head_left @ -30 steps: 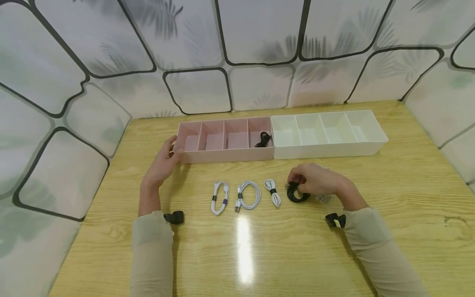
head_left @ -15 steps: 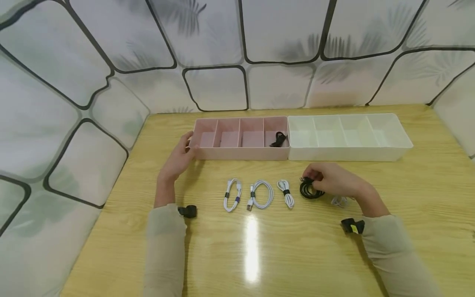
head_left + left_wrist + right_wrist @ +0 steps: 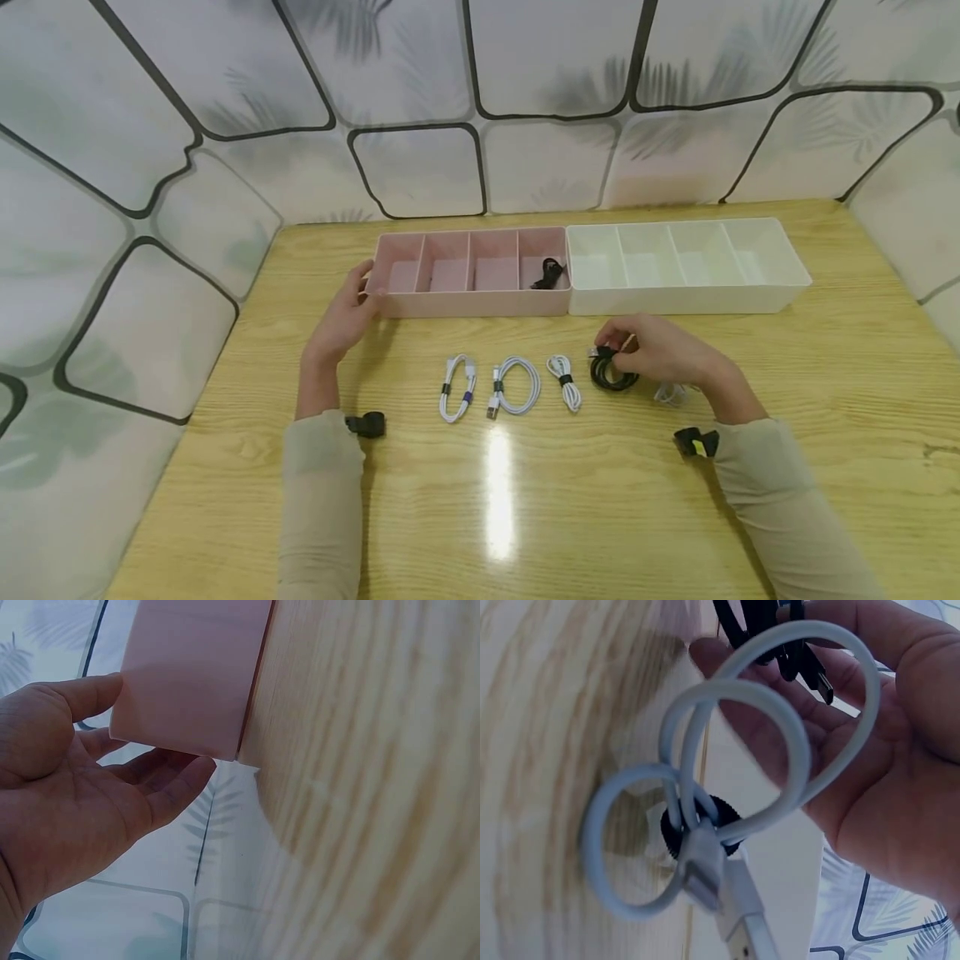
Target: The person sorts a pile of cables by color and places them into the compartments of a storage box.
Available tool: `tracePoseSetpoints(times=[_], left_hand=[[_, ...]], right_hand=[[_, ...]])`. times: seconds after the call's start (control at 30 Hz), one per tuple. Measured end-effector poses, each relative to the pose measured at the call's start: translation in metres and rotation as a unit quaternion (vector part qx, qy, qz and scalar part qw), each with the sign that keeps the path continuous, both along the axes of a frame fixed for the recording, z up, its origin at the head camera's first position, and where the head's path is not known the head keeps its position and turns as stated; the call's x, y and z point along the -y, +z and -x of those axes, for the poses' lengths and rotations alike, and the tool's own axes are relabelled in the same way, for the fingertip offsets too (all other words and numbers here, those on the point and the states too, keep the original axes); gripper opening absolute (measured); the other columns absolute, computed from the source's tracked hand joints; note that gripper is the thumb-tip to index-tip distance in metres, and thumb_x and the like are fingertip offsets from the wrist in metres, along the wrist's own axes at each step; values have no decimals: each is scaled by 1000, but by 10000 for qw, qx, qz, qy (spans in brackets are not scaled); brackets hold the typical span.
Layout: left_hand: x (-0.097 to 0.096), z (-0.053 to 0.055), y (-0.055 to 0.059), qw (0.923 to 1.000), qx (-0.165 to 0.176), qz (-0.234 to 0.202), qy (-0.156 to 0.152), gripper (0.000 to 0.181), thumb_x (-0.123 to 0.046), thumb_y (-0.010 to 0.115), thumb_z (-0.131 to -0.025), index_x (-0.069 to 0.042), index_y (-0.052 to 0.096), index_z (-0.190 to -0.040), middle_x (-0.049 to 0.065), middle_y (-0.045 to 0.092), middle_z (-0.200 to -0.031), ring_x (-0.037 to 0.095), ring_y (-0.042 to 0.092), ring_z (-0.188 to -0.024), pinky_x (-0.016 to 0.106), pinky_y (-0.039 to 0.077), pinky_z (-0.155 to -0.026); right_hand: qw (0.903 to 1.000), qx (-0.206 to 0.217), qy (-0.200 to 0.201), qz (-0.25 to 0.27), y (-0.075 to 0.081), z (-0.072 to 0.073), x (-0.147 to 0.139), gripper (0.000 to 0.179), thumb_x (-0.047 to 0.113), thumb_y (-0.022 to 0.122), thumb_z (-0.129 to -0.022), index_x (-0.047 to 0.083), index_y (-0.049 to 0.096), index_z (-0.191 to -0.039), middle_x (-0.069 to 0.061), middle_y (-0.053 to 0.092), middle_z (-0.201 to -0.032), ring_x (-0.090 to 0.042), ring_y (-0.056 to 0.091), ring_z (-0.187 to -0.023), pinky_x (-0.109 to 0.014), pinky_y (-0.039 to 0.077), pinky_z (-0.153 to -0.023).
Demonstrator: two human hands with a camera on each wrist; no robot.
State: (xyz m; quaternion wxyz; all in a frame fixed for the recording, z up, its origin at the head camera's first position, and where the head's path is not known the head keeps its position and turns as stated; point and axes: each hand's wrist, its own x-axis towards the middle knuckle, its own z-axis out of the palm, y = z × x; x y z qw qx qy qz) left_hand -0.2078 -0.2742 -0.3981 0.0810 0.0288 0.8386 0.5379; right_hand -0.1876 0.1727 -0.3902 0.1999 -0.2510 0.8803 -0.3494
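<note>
My left hand (image 3: 341, 321) holds the left end of a pink divided box (image 3: 472, 305), thumb at its front and fingers around the end wall, as the left wrist view shows. With the thumb and fingers of my right hand (image 3: 667, 350), I pinch a coiled black cable (image 3: 615, 384) in front of the white divided box (image 3: 682, 302). Its small metal plug (image 3: 824, 688) sticks out in the right wrist view. Beneath my right wrist lies a white cable (image 3: 670, 395) tied with a black band (image 3: 673, 834); in the head view the hand partly covers it.
To the left of the black cable lie three more tied white cables (image 3: 564, 383), (image 3: 516, 386), (image 3: 457, 388) in a row. A black cable (image 3: 550, 273) sits in the pink box's rightmost compartment. A patterned wall (image 3: 420, 175) rises behind the wooden table (image 3: 420, 500).
The head view has shifted. My right hand has moved the black cable slightly toward the boxes, showing more of the white cable under the wrist. My left hand stays on the pink box.
</note>
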Motion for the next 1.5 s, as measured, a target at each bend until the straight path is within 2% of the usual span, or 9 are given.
tracePoseSetpoints(times=[0.33, 0.5, 0.7, 0.77, 0.9, 0.93, 1.0, 1.23, 1.5], left_hand=[[0, -3, 1, 10000, 3, 82, 33, 63, -23, 41, -108, -11, 9, -160, 28, 21, -158, 43, 31, -140, 56, 29, -112], [1, -3, 1, 9999, -104, 92, 70, 61, -19, 42, -107, -9, 12, -160, 29, 27, -155, 41, 35, -137, 54, 31, -110], [3, -3, 2, 9999, -112, 120, 53, 61, -19, 43, -107, -10, 12, -159, 28, 26, -156, 40, 33, -139, 55, 29, -112], [-2, -8, 11, 9999, -55, 104, 54, 61, -18, 42, -107, -7, 12, -159, 30, 25, -156, 41, 32, -140, 55, 28, -113], [-3, -8, 11, 9999, -39, 150, 75, 60, -19, 41, -107, -7, 12, -159, 29, 25, -156, 41, 31, -140, 55, 29, -112], [-3, -8, 11, 9998, -50, 161, 85, 60, -19, 42, -107, -7, 13, -159, 29, 25, -156, 41, 31, -140, 55, 29, -112], [0, -3, 2, 9998, -112, 171, 72, 60, -20, 41, -108, -10, 13, -160, 27, 25, -157, 40, 32, -140, 55, 29, -112], [0, -2, 1, 10000, -36, -25, -32, 63, -20, 40, -108, -10, 7, -160, 27, 17, -160, 45, 27, -142, 57, 28, -112], [2, -1, -1, 9999, -100, -82, -54, 66, -27, 43, -107, -8, 9, -160, 26, 20, -159, 43, 29, -142, 56, 30, -111]], right_hand=[[9980, 114, -243, 571, 3, -1, 0, 25, 0, 64, -92, -1, 66, -116, -14, 63, -103, -21, 65, -85, -29, 51, -67], [9954, -59, -465, 838, 1, 2, 1, 24, -1, 62, -93, -3, 66, -117, -16, 65, -104, -25, 66, -92, -24, 52, -71], [9931, -188, -675, 942, 1, 5, -1, 27, 2, 65, -94, -2, 65, -120, -18, 66, -113, -27, 65, -96, -22, 52, -74], [9924, -180, -689, 1007, 2, 5, -1, 28, 3, 65, -95, -3, 64, -122, -19, 64, -117, -29, 64, -99, -22, 52, -75], [9899, -144, -726, 1205, 2, 6, -2, 27, 0, 63, -95, -6, 62, -122, -22, 63, -118, -31, 63, -100, -23, 53, -75], [9892, -119, -735, 1262, 1, 6, -2, 27, 0, 63, -95, -6, 62, -122, -22, 63, -118, -31, 64, -99, -23, 54, -75], [9883, -89, -767, 1319, 1, 7, -3, 27, 0, 63, -95, -6, 62, -121, -22, 63, -117, -28, 64, -96, -23, 54, -74], [9849, 119, -911, 1470, 3, 4, -1, 29, 4, 66, -95, -6, 62, -122, -22, 62, -115, -18, 66, -91, -25, 55, -74], [9830, -32, -1047, 1509, 4, 2, 3, 32, 5, 66, -95, -6, 62, -125, -22, 62, -112, -13, 66, -87, -24, 55, -73]])
